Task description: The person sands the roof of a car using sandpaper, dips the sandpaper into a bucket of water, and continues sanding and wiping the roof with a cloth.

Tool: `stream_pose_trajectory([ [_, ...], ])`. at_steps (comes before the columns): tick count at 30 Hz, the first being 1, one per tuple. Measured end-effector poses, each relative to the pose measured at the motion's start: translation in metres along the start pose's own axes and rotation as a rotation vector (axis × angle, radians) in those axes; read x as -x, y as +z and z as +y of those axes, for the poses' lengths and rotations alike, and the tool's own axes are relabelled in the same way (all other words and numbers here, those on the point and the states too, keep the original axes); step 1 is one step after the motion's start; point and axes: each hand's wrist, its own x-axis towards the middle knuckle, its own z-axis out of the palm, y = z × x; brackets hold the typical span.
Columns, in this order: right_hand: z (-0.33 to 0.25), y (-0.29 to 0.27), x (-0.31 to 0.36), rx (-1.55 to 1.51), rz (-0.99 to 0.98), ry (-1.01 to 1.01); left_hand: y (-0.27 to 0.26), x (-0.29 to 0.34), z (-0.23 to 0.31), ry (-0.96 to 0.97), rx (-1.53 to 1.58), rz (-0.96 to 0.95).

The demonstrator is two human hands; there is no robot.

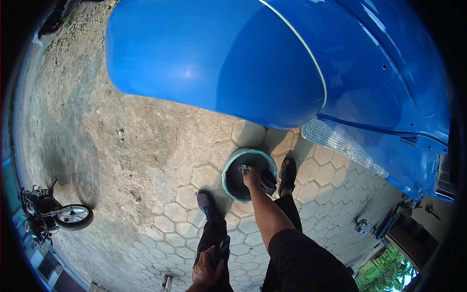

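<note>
The left hand rests against the left trouser leg, its fingers bent; I cannot tell whether they grip anything. Farther out, the right arm reaches down and the right hand is over the bucket, its fingers closed on a small pale thing. That thing juts from the fingertips on their left side, within the bucket's rim; its kind is too small to tell. Just right of this hand is a dark bundle. Shoes flank the bucket on paving stones. Beyond stands a blue vehicle body; well off left, a motorbike.
</note>
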Motion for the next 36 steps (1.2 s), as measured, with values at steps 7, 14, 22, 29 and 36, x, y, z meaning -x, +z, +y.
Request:
stream_pose_trajectory([
  [7,0.029,0.045,-0.050,0.227,-0.265,-0.166,-0.012,-0.012,0.013,-0.015,-0.021,-0.044],
  [14,0.047,-0.012,-0.055,-0.188,-0.130,0.063,-0.010,-0.035,0.030,0.053,0.003,-0.075],
  [22,0.008,-0.039,-0.008,-0.226,0.117,0.026,-0.031,-0.033,0.027,-0.088,-0.085,-0.123],
  [29,0.020,0.008,-0.019,-0.011,-0.179,-0.132,-0.013,-0.025,0.006,-0.009,0.001,-0.011],
  [36,0.020,0.005,-0.009,-0.185,0.177,-0.169,-0.002,-0.023,0.014,-0.069,0.001,-0.027],
])
